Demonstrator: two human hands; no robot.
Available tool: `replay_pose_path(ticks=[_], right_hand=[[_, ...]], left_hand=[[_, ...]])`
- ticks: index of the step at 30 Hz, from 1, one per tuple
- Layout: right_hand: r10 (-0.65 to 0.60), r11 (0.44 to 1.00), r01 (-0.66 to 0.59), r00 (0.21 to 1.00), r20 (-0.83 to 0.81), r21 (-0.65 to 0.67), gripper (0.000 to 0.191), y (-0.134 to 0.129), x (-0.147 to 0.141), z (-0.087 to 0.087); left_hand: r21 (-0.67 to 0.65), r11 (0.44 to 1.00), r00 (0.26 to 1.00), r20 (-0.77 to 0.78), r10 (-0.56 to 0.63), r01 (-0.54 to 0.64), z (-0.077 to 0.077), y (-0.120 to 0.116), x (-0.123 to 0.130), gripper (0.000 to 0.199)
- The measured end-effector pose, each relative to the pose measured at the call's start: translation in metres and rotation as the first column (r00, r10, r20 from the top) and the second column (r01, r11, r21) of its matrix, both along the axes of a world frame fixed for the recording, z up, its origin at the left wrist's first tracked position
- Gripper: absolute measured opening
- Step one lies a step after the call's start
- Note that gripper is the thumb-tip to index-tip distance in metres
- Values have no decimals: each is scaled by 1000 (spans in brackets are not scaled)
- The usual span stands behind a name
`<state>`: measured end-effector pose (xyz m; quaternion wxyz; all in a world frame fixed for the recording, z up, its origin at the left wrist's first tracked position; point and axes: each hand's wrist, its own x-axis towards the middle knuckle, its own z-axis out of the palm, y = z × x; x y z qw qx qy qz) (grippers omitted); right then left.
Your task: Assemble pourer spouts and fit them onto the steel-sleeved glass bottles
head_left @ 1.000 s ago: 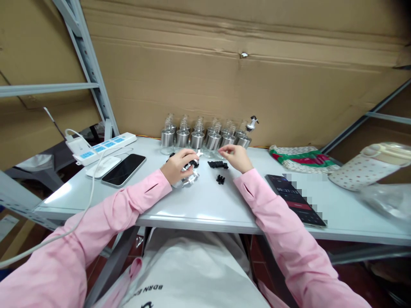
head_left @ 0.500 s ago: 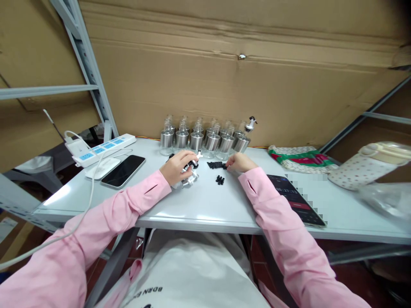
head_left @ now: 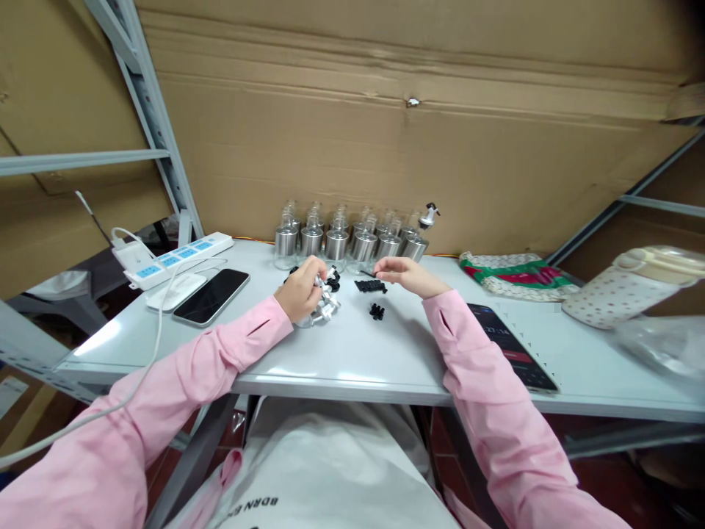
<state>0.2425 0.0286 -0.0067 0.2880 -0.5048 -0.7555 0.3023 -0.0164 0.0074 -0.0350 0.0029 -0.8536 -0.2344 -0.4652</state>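
My left hand (head_left: 300, 291) is closed, with a small silvery-white fitting (head_left: 318, 281) at its fingertips. Beside it on the table lies a pile of silvery-white fittings (head_left: 326, 308), with some black caps (head_left: 333, 278) just behind. My right hand (head_left: 408, 275) pinches a thin black piece (head_left: 368, 273) between thumb and finger, raised slightly above a row of black pieces (head_left: 370, 286). Nearer to me sits a small cluster of black pieces (head_left: 377, 311). Behind both hands stand several glass bottles (head_left: 337, 244) with steel sleeves; the rightmost carries a black-and-silver pourer (head_left: 429, 215).
At left are a phone (head_left: 212, 295), a white charger (head_left: 175, 291) and a power strip (head_left: 181, 258); a cable crosses my left sleeve. To the right lie another phone (head_left: 512, 345), a patterned cloth (head_left: 518, 275), a dotted flask (head_left: 620, 290) and a clear plastic bag (head_left: 661, 342). Cardboard (head_left: 374, 147) backs the table.
My right hand has lifted off the black row with a thin black piece. My left hand has drawn slightly back and turned, uncovering more of the silvery-white fittings and black caps.
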Motion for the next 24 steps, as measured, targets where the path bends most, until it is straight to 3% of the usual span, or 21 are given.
replay_pose_path(ticks=[3, 9, 14, 24], right_hand=[[235, 961, -264, 935, -265, -79, 23, -10, -20, 3], [357, 864, -482, 794, -493, -150, 24, -23, -47, -1], [370, 820, -542, 747, -553, -183, 29, -25, -53, -5], [351, 804, -562, 714, -606, -196, 30, -23, -55, -8]], left_hand=[[-47, 999, 1000, -7, 19, -20, -3, 4, 0, 26], [-131, 991, 999, -43, 0, -5, -3, -1, 0, 28], [-29, 997, 995, -63, -78, 77, -1, -5, 2, 19], [-11, 994, 990, -88, -107, 106, -7, -1, 2, 15]])
